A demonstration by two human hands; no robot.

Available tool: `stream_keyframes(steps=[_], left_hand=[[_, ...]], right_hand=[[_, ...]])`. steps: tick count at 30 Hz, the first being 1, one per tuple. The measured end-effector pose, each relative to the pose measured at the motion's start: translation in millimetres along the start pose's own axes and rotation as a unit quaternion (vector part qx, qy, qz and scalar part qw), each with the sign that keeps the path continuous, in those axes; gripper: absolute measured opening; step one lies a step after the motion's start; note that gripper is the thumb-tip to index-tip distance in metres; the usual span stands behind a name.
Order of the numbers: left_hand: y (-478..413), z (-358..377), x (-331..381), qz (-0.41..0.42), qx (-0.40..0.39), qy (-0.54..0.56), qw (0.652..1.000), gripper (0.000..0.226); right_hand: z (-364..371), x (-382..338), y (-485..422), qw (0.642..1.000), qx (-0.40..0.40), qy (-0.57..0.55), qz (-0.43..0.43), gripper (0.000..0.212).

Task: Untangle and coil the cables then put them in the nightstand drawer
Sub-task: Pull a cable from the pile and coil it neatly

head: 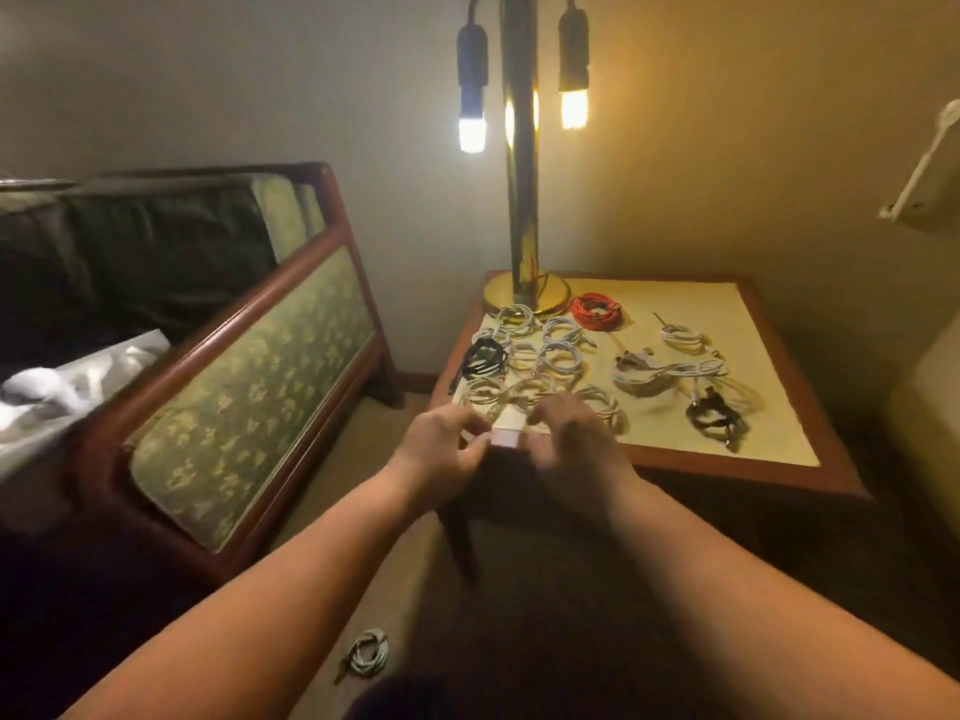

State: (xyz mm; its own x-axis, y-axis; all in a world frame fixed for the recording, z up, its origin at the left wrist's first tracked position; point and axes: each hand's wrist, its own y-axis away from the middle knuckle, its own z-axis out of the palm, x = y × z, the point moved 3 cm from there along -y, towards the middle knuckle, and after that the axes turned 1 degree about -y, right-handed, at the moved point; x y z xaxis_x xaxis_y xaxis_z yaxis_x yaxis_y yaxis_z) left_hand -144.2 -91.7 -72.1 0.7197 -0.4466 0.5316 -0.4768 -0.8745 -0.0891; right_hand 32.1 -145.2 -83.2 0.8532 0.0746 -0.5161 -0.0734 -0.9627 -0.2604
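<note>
Several coiled cables lie on the nightstand top: white coils at left, a red coil by the lamp, a black coil, a looser white cable and a dark cable at right. Both hands are blurred at the front left corner. My left hand has curled fingers beside the front white coils; whether it grips anything is unclear. My right hand hovers with bent, spread fingers over the edge, next to a white coil. Another coil lies on the carpet. The drawer front is in shadow.
A brass lamp with lit bulbs stands at the nightstand's back left. A bed with a green patterned, wood-framed board is at the left, with a strip of carpet between it and the nightstand. A pale surface sits at the far right.
</note>
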Motion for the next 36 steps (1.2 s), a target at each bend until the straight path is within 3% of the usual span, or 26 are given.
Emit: stream_keyframes(steps=[2,4,6,8,10,12,17,20,22,25,32,36], left_hand=[[37,-6,-67,-0.088,-0.023,0.022,0.996,0.007],[71,4,-140,-0.201,-0.066,0.035,0.977,0.011],[102,29,-210,-0.307,-0.165,0.018,0.937,0.014],[129,62,-261,-0.382,-0.294,0.002,0.876,0.027],[144,99,-299,-0.412,-0.378,0.009,0.829,0.028],[147,134,-322,-0.423,-0.390,0.030,0.818,0.024],[135,218,-390,-0.410,-0.324,0.031,0.852,0.014],[138,265,-433,-0.410,-0.321,-0.043,0.853,0.038],[140,278,-438,-0.348,-0.380,-0.113,0.850,0.050],[150,296,-444,-0.284,-0.383,-0.172,0.862,0.056],[179,309,-451,-0.299,-0.331,-0.142,0.884,0.036],[183,299,-448,-0.299,-0.325,-0.090,0.892,0.038]], right_hand=[[39,-51,6,0.983,-0.182,-0.018,-0.032,0.021],[90,-82,13,0.936,-0.351,0.021,-0.026,0.027],[144,-98,19,0.883,-0.460,0.082,-0.030,0.037],[190,-106,23,0.847,-0.517,0.120,-0.036,0.043],[226,-113,19,0.829,-0.539,0.147,-0.039,0.043],[254,-117,13,0.815,-0.556,0.160,-0.042,0.042],[317,-106,-19,0.804,-0.568,0.174,-0.021,0.038],[348,-88,-30,0.802,-0.573,0.170,-0.014,0.036],[363,-79,-31,0.803,-0.570,0.175,-0.017,0.036],[378,-73,-27,0.792,-0.587,0.168,-0.019,0.035],[401,-81,-17,0.799,-0.582,0.147,-0.045,0.042],[393,-80,-16,0.807,-0.575,0.129,-0.032,0.040]])
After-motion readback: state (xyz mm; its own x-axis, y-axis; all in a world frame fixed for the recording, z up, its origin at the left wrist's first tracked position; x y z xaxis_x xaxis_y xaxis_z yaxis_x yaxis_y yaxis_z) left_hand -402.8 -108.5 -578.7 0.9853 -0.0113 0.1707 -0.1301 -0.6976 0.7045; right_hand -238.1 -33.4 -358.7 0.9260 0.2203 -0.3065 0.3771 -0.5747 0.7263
